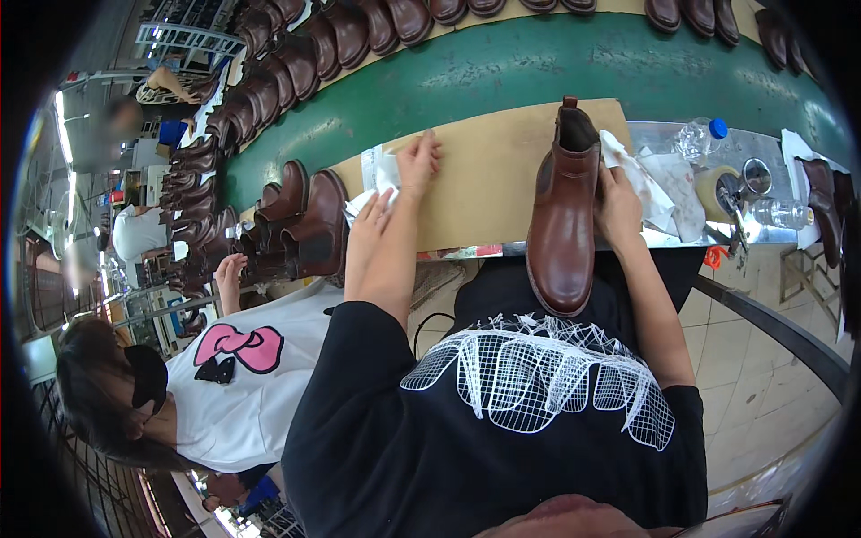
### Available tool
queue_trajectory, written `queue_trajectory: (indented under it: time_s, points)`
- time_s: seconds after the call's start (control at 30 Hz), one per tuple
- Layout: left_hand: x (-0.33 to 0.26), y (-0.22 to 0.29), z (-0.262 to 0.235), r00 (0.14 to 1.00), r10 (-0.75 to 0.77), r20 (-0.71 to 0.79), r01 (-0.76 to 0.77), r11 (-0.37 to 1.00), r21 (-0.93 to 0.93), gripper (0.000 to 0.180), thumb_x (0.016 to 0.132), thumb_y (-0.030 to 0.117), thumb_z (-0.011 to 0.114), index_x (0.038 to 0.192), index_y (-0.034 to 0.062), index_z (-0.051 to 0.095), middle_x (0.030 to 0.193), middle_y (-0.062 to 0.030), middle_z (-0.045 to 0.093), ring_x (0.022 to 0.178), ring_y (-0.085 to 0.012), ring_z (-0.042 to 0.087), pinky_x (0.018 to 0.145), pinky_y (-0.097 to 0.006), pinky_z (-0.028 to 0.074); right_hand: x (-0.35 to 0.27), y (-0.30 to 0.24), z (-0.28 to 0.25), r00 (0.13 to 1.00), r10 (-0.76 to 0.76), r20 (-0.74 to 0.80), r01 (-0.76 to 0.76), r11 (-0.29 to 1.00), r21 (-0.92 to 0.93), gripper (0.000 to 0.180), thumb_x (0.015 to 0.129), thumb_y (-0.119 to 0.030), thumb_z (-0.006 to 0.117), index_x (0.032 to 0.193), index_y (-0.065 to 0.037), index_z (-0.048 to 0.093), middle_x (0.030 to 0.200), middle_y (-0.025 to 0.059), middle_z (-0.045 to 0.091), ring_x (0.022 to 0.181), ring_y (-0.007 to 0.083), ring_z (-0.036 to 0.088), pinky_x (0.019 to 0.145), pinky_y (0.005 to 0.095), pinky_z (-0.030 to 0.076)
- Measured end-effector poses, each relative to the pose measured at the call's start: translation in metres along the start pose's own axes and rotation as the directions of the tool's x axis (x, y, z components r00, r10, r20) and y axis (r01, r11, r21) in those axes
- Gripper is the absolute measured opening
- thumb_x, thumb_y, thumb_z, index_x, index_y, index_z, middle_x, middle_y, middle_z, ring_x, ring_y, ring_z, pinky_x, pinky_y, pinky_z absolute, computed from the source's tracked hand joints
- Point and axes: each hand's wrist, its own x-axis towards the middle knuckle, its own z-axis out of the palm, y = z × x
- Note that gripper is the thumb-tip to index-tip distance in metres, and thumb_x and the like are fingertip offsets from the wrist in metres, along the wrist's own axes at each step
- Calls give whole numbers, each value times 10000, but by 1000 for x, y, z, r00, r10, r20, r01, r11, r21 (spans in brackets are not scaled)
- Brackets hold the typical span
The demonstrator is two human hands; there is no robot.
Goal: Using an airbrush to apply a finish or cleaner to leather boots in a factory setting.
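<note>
A brown leather ankle boot (563,224) is in front of me. Its toe points toward my body and overhangs the near edge of a tan board (484,193). My right hand (619,204) grips the boot from its right side, with some fingers hidden behind it. A white cloth (639,179) touches that hand. My left hand (418,164) is over the board's left part, fingers loosely curled and apart, with nothing visible in them. Just left of it, a co-worker's hand (372,220) is on a crumpled white cloth (384,175).
Rows of brown boots (296,67) line the green table (502,67). A pair of boots (318,224) stands left of the board. At right are a blue-capped plastic bottle (698,136), a tape roll (717,193) and another clear bottle (778,213). A co-worker (238,377) is close on my left.
</note>
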Motion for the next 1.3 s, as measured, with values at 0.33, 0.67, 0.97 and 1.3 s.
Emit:
queue_trajectory:
  time_s: [0.33,0.67,0.97,1.3]
  points:
    - [-40,92,43,936,307,173,-294,951,-97,291,964,212,630,1163,4,673,1038,-94,699,913,-138,659,823,-271,522,11,7,12,989,148,8,-145,959,243,739,732,-145,788,1401,-165,474,988,124,630,864,339,659,708,456,529]
    - [-98,136,131,571,453,685,-500,853,-148,257,887,117,678,1135,50,692,1106,-50,660,986,-135,612,782,-282,489,10,34,-8,966,260,-3,-132,499,857,317,741,-92,811,1021,15,709,874,-12,629,716,69,528,647,243,446]
    - [-88,170,144,417,179,891,-526,847,77,220,920,219,648,995,21,708,839,-22,671,758,-114,593,679,-293,473,-26,-8,-76,992,129,7,-64,449,891,253,970,-92,602,1210,-29,549,1024,32,664,801,28,567,577,184,404]
    - [-73,179,165,511,-196,837,-69,961,267,124,811,191,764,829,69,766,628,38,591,456,-17,402,410,-205,237,-29,-43,-102,939,-81,-335,248,833,494,201,809,-30,748,993,-24,666,923,66,657,805,194,630,712,307,491]
